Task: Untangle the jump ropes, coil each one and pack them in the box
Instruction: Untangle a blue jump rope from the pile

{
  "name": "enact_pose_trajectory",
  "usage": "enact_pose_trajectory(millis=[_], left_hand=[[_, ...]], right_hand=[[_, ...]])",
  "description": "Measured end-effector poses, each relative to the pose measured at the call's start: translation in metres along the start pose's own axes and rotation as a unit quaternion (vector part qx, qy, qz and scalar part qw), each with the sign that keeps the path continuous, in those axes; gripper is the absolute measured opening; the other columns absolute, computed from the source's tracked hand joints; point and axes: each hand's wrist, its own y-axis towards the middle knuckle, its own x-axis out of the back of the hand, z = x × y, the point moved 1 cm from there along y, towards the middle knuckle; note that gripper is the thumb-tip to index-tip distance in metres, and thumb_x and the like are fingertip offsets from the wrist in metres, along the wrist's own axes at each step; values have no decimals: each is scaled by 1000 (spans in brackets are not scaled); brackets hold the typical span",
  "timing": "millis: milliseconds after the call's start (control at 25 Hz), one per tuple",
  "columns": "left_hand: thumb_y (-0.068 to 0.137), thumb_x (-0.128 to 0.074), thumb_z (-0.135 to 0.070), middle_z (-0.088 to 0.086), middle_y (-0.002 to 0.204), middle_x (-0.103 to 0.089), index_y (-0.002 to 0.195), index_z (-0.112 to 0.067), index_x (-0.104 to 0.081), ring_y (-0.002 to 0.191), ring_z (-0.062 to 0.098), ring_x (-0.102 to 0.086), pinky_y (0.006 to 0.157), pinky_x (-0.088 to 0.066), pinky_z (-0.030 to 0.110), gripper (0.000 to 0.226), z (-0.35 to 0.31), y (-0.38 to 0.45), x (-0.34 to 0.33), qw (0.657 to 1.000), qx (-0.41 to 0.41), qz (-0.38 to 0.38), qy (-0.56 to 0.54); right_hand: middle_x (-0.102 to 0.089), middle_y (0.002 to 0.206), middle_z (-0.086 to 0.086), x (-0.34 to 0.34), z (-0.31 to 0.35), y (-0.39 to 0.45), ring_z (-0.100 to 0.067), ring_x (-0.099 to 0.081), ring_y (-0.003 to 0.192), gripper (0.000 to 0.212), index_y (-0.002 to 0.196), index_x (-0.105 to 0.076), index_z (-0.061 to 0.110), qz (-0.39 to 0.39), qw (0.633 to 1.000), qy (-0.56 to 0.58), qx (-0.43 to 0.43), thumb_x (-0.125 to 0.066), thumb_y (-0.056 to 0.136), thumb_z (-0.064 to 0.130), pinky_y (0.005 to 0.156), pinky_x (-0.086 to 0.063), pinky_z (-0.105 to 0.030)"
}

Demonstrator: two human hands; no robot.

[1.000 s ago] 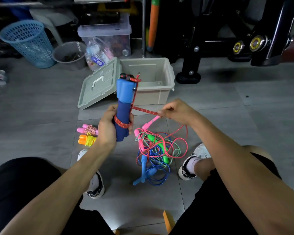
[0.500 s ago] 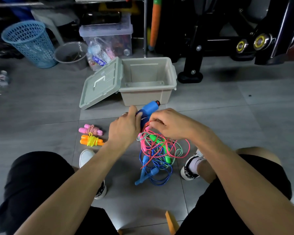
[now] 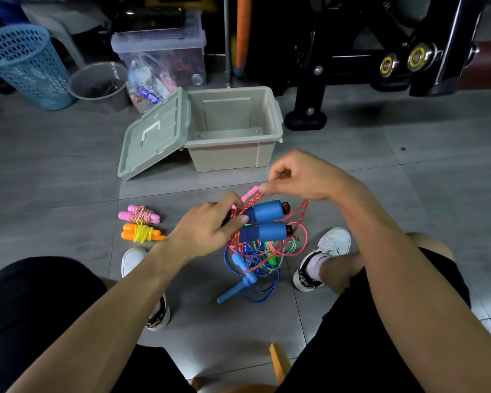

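My left hand grips the dark ends of two blue foam handles, held side by side and lying sideways. My right hand pinches their red speckled rope just above the handles. Below them a tangled pile of blue, green and pink ropes lies on the floor. Left of it lie a coiled pink-handled rope and a coiled orange-handled rope. The beige box stands open behind, nothing visible inside it, its lid leaning against its left side.
My two shoes flank the pile on the grey tiled floor. A blue mesh basket, a grey bucket and a clear storage bin stand at the back left. Black gym equipment fills the back right.
The handles came down from upright in my left hand to the pile, and now lie sideways. My right hand has pulled the red rope up above them.
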Motion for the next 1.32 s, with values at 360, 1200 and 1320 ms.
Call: enact_pose_trajectory(millis=[360,1200,1320], left_hand=[[84,-53,-22,9,80,-61,92,-14,-64,71,19,-56,61,-45,26,15,11,-8,24,853,109,-27,-510],[92,-22,-61,-1,77,-64,105,-30,-56,75,31,-63,56,-33,28,48,-1,-6,1,983,-10,-132,125],[91,-29,-62,-5,75,-63,100,-27,-61,73,26,-61,55,-32,27,49,-6,-7,-2,986,-46,-97,129]], right_hand=[[-61,71,-16,0,-47,16,-12,-44,65,21,81,-74,12,-62,992,108,-12,-71,88,31,61,-34,-28],[-67,83,4,-36,22,2,-16,-58,79,19,90,-73,15,-55,989,-67,123,-59,94,28,77,-48,-41],[-64,70,6,-34,14,5,-11,-54,67,22,81,-73,18,-54,994,-48,83,-69,87,39,66,-47,-35]])
